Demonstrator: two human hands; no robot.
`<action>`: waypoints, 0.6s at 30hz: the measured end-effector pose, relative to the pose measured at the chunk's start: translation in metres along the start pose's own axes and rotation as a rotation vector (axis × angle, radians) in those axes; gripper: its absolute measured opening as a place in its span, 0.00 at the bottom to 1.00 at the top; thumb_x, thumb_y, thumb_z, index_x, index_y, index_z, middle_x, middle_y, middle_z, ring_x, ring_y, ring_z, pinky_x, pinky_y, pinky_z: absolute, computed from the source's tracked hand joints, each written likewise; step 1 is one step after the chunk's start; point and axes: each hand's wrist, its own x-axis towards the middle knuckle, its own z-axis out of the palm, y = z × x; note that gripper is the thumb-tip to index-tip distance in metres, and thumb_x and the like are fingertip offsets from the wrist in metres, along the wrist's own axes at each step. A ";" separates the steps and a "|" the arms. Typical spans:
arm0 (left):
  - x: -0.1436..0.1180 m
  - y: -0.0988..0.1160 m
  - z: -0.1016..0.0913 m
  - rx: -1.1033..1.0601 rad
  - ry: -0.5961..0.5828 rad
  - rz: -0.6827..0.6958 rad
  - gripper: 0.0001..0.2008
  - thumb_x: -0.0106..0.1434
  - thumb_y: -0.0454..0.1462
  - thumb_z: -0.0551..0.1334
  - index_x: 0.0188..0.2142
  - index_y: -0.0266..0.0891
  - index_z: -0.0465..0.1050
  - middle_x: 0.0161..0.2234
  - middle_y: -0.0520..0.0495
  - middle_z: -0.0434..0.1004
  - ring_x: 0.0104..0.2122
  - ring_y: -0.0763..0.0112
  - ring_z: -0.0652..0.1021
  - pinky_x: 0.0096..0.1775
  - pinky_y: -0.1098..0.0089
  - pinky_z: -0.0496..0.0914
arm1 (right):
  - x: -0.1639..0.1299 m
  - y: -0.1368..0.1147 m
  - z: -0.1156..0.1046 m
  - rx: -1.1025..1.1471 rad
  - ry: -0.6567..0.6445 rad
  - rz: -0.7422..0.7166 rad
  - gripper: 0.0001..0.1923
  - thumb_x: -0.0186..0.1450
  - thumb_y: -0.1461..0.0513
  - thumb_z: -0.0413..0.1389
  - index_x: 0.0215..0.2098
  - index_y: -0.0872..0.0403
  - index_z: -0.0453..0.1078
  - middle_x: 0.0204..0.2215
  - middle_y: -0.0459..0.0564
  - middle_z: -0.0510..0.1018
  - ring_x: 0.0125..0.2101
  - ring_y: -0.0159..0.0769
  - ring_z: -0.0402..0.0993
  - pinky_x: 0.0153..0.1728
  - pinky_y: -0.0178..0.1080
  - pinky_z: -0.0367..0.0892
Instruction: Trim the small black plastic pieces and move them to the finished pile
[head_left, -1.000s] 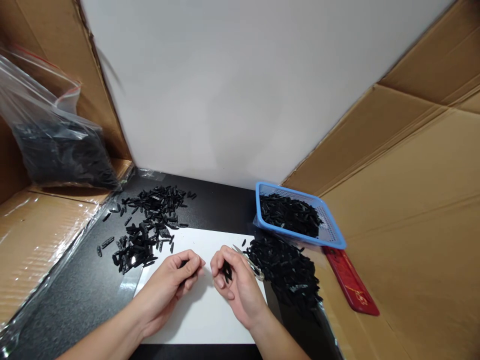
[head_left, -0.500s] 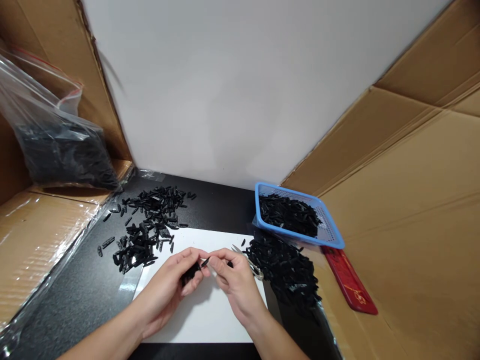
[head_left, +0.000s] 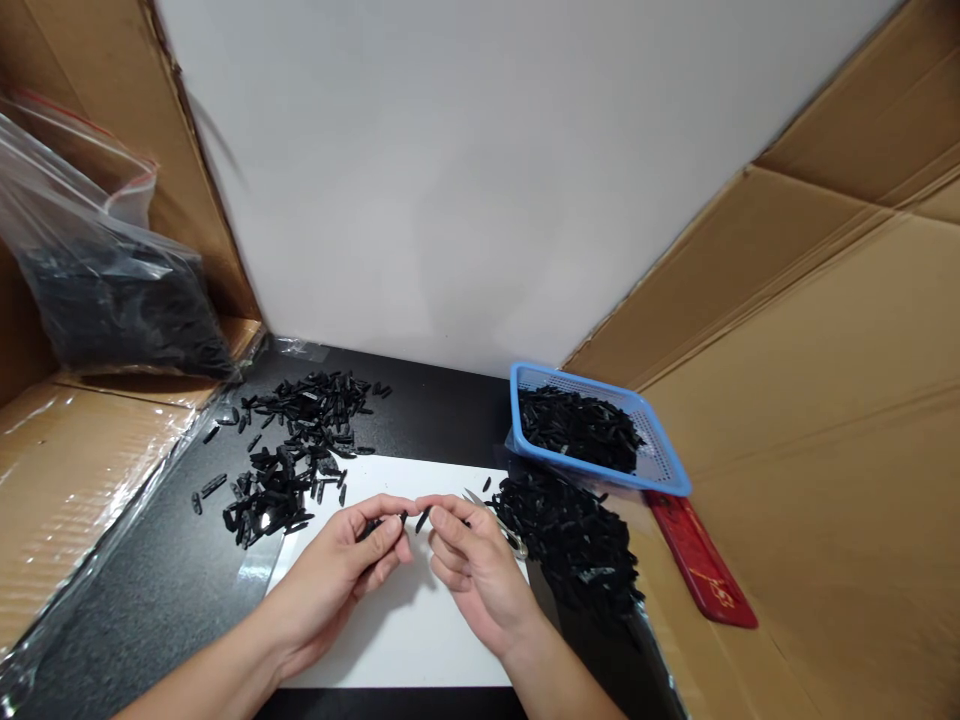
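Over a white sheet (head_left: 375,640), my two hands meet at the fingertips. My left hand (head_left: 367,545) is closed around small black pieces, partly hidden by the fingers, with one tip poking out by the thumb. Between thumb and forefinger my right hand (head_left: 469,560) pinches a slim black piece (head_left: 424,519). Scissors (head_left: 516,543) lie just behind the right hand, mostly covered by it and by a heap of black pieces (head_left: 570,540). What exactly the black pieces are, I cannot tell; they look like short, narrow, dark slivers.
Loose black pieces (head_left: 277,490) are scattered on the dark table at left. A blue basket (head_left: 664,455) at right holds more. A clear zip bag (head_left: 127,300) of dark material leans against cardboard (head_left: 82,430). A red flat object (head_left: 701,565) lies at right.
My left thumb has come down over the pieces in that palm, hiding most of them. The sliver in my right fingers has tilted more upright and sits apart from the left hand's pieces.
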 end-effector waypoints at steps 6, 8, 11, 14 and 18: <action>0.000 0.003 0.000 -0.042 -0.016 0.006 0.18 0.56 0.41 0.69 0.46 0.39 0.78 0.26 0.51 0.71 0.21 0.80 0.58 0.24 0.76 0.54 | 0.000 0.001 -0.003 0.059 -0.023 0.009 0.12 0.54 0.59 0.67 0.34 0.58 0.77 0.13 0.33 0.50 0.15 0.21 0.34 0.14 0.29 0.36; 0.000 0.003 0.000 -0.041 -0.020 -0.002 0.16 0.55 0.40 0.70 0.44 0.40 0.78 0.29 0.50 0.74 0.22 0.80 0.61 0.26 0.78 0.56 | 0.000 0.001 -0.003 0.061 -0.030 0.013 0.11 0.55 0.59 0.66 0.34 0.58 0.77 0.13 0.34 0.52 0.15 0.21 0.35 0.14 0.28 0.37; 0.000 0.002 0.001 -0.013 -0.013 -0.004 0.11 0.55 0.41 0.70 0.38 0.40 0.77 0.31 0.50 0.76 0.25 0.79 0.64 0.30 0.78 0.59 | 0.000 0.002 -0.001 0.062 -0.016 -0.007 0.08 0.56 0.60 0.64 0.29 0.58 0.74 0.16 0.39 0.62 0.16 0.21 0.42 0.15 0.27 0.39; 0.000 0.002 0.002 0.051 -0.021 0.020 0.10 0.57 0.41 0.68 0.35 0.38 0.76 0.29 0.51 0.76 0.25 0.79 0.63 0.30 0.78 0.59 | -0.001 0.003 0.002 0.051 -0.028 -0.014 0.12 0.60 0.57 0.60 0.25 0.57 0.70 0.21 0.45 0.70 0.18 0.23 0.49 0.15 0.27 0.39; -0.001 0.001 0.003 0.081 -0.021 0.035 0.09 0.58 0.42 0.67 0.35 0.40 0.73 0.29 0.53 0.75 0.26 0.77 0.64 0.31 0.77 0.59 | -0.002 0.006 0.004 -0.054 -0.025 -0.013 0.15 0.61 0.53 0.61 0.26 0.56 0.68 0.21 0.43 0.70 0.16 0.21 0.46 0.15 0.27 0.38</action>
